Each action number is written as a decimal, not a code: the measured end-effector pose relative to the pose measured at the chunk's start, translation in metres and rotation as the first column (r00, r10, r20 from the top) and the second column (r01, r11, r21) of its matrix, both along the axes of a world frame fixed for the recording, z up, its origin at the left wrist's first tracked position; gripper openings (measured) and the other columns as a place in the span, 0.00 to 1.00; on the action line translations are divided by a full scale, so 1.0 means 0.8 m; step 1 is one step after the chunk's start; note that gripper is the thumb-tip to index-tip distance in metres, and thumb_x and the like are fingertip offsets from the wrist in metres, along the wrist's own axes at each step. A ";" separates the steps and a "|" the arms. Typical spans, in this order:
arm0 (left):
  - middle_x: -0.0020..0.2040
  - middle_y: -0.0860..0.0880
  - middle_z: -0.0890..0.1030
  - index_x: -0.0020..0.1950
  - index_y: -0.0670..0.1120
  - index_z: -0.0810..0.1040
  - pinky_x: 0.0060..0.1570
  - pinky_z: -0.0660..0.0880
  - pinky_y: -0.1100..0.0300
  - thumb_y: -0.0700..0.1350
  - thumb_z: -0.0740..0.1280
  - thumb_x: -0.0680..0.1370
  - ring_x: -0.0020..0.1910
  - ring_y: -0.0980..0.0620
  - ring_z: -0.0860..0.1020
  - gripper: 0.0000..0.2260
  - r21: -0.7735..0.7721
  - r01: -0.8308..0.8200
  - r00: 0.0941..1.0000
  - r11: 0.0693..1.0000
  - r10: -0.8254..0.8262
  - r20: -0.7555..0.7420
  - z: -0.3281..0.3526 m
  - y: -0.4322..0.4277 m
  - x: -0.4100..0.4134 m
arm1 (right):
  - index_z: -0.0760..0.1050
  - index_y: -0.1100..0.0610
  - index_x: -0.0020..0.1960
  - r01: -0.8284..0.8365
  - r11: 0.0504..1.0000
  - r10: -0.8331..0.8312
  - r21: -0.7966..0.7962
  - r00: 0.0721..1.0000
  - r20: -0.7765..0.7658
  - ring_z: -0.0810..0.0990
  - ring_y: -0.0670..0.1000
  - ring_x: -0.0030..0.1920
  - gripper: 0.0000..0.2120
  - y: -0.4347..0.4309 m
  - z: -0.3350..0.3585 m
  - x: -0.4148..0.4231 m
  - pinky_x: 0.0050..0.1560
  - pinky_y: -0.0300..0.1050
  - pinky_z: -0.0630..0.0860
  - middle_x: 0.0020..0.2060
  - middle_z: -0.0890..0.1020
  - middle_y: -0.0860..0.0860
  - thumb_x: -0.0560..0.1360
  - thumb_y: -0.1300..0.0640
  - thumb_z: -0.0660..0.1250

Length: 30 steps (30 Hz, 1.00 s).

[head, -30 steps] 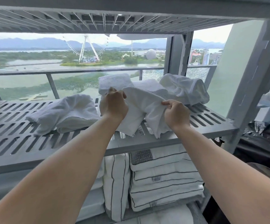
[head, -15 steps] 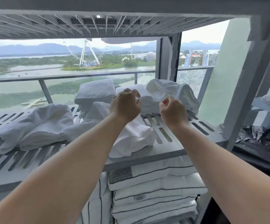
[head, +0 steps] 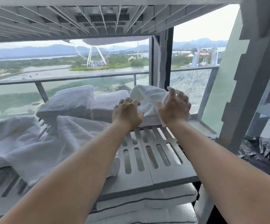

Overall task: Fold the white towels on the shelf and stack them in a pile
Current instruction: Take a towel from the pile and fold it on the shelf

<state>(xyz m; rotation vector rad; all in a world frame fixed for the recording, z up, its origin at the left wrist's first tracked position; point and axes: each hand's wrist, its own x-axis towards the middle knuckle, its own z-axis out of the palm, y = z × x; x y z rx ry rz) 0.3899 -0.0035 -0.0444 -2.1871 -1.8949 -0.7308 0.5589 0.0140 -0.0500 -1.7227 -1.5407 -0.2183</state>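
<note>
We are addressing the crumpled towel [head: 147, 96] lying at the shelf's [head: 155, 151] back right. Right hand [head: 173, 109] is resting wide on it; left hand's [head: 127, 113] hold we cannot tell. Next: gripping, pulling it forward.

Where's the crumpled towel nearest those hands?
In the head view, the crumpled towel lies at the back right of the shelf, beside the folded towels.
</note>
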 end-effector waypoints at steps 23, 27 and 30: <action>0.70 0.45 0.72 0.73 0.49 0.69 0.66 0.70 0.46 0.54 0.65 0.80 0.69 0.43 0.70 0.23 0.046 0.110 0.982 0.993 -0.116 0.152 0.013 0.052 -0.048 | 0.74 0.60 0.56 -0.016 0.989 0.076 0.149 0.913 -0.401 0.77 0.57 0.49 0.10 0.028 0.029 -0.017 0.45 0.42 0.63 0.51 0.82 0.59 0.80 0.58 0.58; 0.71 0.43 0.70 0.78 0.50 0.62 0.63 0.73 0.44 0.54 0.67 0.79 0.69 0.42 0.70 0.29 0.048 0.143 0.961 0.988 -0.151 0.234 0.016 0.049 -0.054 | 0.73 0.57 0.46 -0.063 0.969 0.166 0.238 0.880 -0.445 0.75 0.52 0.38 0.09 0.003 0.042 -0.027 0.39 0.39 0.67 0.39 0.80 0.53 0.75 0.56 0.55; 0.70 0.43 0.71 0.79 0.53 0.59 0.60 0.75 0.44 0.54 0.69 0.79 0.68 0.41 0.71 0.32 0.062 0.166 0.949 0.984 -0.176 0.260 0.012 0.047 -0.058 | 0.73 0.60 0.39 -0.049 0.958 0.194 0.284 0.837 -0.511 0.71 0.47 0.33 0.12 -0.019 0.040 -0.031 0.32 0.35 0.65 0.31 0.75 0.48 0.69 0.55 0.53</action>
